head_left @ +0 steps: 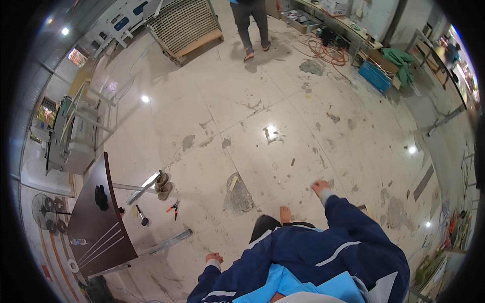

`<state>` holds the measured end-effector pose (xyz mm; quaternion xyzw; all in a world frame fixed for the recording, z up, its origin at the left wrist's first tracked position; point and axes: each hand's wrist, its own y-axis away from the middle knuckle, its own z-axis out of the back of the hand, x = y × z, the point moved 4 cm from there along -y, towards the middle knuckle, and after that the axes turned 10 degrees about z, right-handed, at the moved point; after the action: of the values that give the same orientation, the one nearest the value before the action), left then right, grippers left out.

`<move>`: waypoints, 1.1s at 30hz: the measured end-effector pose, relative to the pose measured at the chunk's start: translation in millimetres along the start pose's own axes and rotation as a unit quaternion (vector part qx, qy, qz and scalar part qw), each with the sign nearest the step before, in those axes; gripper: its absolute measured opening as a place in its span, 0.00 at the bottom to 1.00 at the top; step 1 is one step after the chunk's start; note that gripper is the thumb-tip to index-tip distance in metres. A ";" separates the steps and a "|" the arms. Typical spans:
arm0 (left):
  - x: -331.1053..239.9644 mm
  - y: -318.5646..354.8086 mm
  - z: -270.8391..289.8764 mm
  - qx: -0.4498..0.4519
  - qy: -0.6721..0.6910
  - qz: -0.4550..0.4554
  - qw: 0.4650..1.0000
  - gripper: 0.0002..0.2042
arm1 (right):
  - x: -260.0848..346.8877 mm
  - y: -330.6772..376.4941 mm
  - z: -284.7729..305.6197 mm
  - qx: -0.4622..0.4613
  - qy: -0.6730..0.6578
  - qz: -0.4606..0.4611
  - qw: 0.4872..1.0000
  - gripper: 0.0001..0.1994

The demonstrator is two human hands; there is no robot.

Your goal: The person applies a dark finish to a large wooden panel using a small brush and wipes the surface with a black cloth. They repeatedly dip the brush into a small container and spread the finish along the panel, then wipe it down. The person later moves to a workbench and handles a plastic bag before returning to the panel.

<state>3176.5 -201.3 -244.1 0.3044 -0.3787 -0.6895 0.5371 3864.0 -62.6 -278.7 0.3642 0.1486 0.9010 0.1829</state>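
My right hand [319, 187] hangs out in front of my body over the tiled floor, its fingers curled in and no object showing in them. Lower and to the left, my left hand [214, 257] is also closed, with nothing visible in it. Nearest to the left hand is a metal table leg [166, 242]. Beyond it on the floor lie a hammer [144, 221] and orange-handled pliers [176, 208]. A pair of brown shoes [164, 187] stands beside another metal leg. One bare foot [285, 214] shows below me.
At left stands a dark brown table [112, 202] bearing a black cloth-like item [101, 198], a bottle [79, 242] and thin rods [103, 242]. A person [251, 25] is ahead, near a slatted rack [184, 28]. Orange hose [323, 50] and a blue crate [375, 77] lie right.
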 end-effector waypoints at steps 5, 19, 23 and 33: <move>-139.8 40.1 -28.2 -0.012 0.015 -0.082 0.996 0.13 | 189.2 -189.4 34.2 0.033 -0.124 0.099 0.987 0.19; -958.8 166.7 -29.2 0.043 -0.190 -0.487 0.851 0.30 | 452.4 -472.9 228.0 0.105 -0.469 0.054 0.875 0.10; -1145.5 297.8 -100.5 0.230 -0.115 -0.651 0.714 0.23 | 513.3 -596.7 297.7 0.075 -0.561 0.137 0.813 0.12; -1437.1 403.5 -149.9 0.543 0.066 -0.408 0.731 0.33 | 638.4 -903.2 482.4 0.190 -0.536 0.178 0.803 0.10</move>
<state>3847.9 1110.2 38.0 0.7140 -0.4917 -0.4975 -0.0289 3980.4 1084.8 76.5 0.8368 0.1279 0.5323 -0.0028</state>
